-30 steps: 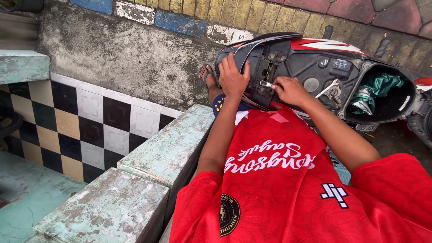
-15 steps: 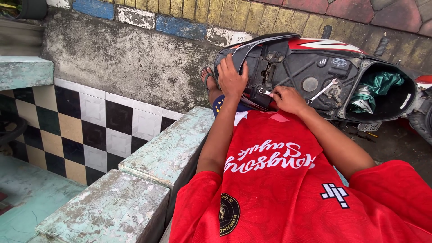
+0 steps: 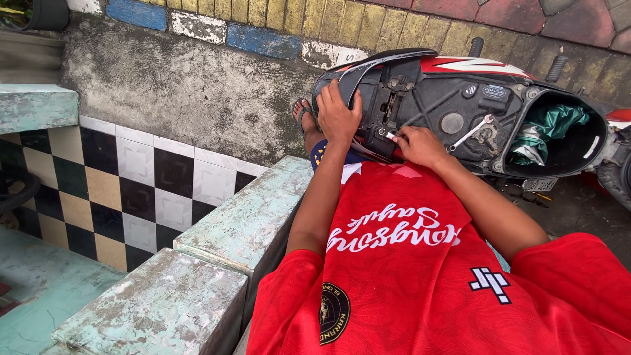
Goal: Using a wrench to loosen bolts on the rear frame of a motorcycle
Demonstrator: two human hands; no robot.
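The scooter (image 3: 460, 112) is lying open in front of the person, its seat (image 3: 368, 66) lifted so that the black plastic underbody is showing, with red and white panels along the far edge. The left hand (image 3: 338, 115) is resting on the raised seat's edge with the fingers curled loosely over it, gripping the rim rather than lying flat. The right hand (image 3: 420, 146) is sitting just beside the left, lower and nearer the person, half closed with the fingertips pressing at a small part on the black body; whether it is pinching something between the fingers I cannot tell. Just beyond the right hand one silver wrench (image 3: 474, 130) is lying loose on the black plastic, not touched by either hand. Farther out from the right hand the storage compartment (image 3: 565, 154) is standing open, holding one crumpled green cloth (image 3: 549, 125). Past the left hand one sandalled foot (image 3: 303, 118) is showing beside the scooter. The person is wearing a red shirt (image 3: 407, 283) with white lettering, filling the near view below both hands. To the left of the left arm a worn pale green stepped ledge (image 3: 243, 217) is running toward the person, and beyond it a wall of black, white and cream tiles (image 3: 131, 184) is standing under rough grey concrete.
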